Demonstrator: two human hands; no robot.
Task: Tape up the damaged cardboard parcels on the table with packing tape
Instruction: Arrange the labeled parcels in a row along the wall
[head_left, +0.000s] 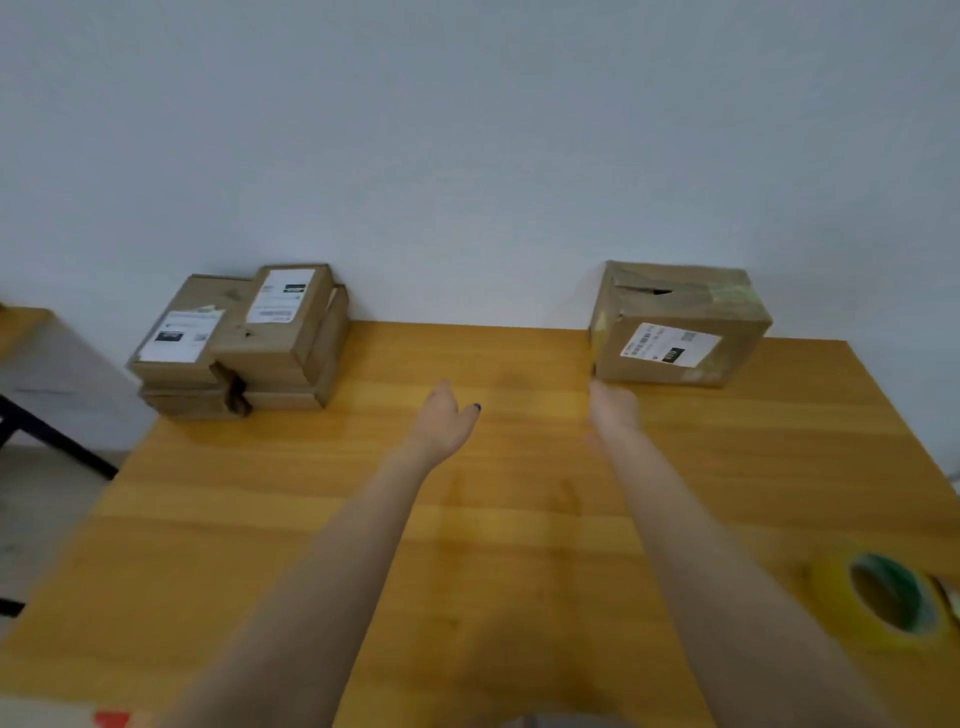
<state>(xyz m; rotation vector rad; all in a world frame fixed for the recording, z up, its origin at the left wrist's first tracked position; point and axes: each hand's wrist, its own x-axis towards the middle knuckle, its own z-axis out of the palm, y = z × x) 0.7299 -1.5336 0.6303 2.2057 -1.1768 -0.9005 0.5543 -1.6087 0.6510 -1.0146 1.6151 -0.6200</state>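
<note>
A tape roll (883, 597) is laid at the near right of the table (311, 519). Farther out, the left hand (445, 418) is held loosely spread and empty. The right hand (613, 410) is blurred, so its fingers cannot be told; it is held just short of a torn box (675, 332). A stack (244, 338) of parcels is set at the far left.

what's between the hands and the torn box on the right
Nothing visible. The right hand is just short of the torn cardboard box's near left corner, and only bare table lies between the left hand and it.
</note>
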